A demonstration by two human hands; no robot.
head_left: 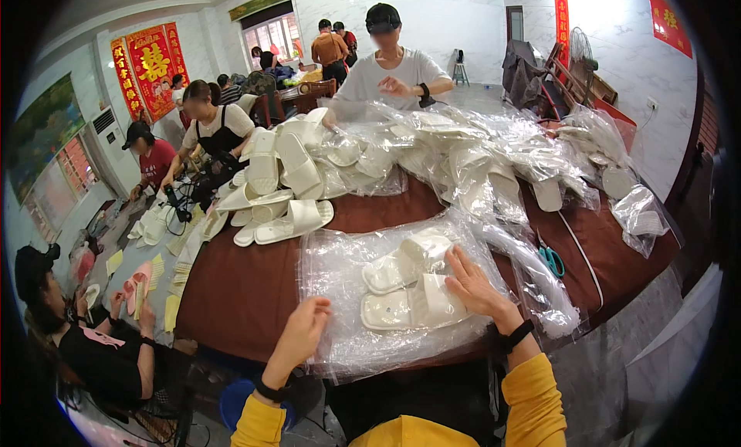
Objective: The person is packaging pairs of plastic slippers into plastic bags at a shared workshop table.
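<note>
1. Head view: a table (247,292) under dark brown cloth fills the centre, its edge bowed (fisheye bend).
2. A pair of white slippers (390,308) lies near the table's front edge, on or in a clear plastic bag (332,254); which of the two cannot be told.
3. Right hand (472,286): fingers extended and unclenched, at the right end of the slippers.
4. Left hand (303,333): fingers bent, at the bag's left edge; whether they pinch the film cannot be told.
5. Far side of table: loose white slippers (299,165) heaped at left, a long mound of bagged slippers (471,165) rightward. Teal-handled scissors (551,260) lie at right, near a white cord (584,254).
6. Room: pale marbled wall (455,22), red hangings (150,65), a window (274,36). A person in a black cap (386,65) stands opposite; others work at left (one holds a pink slipper (137,285)).
7. Blue bucket (235,401) on the floor, lower left.
</note>
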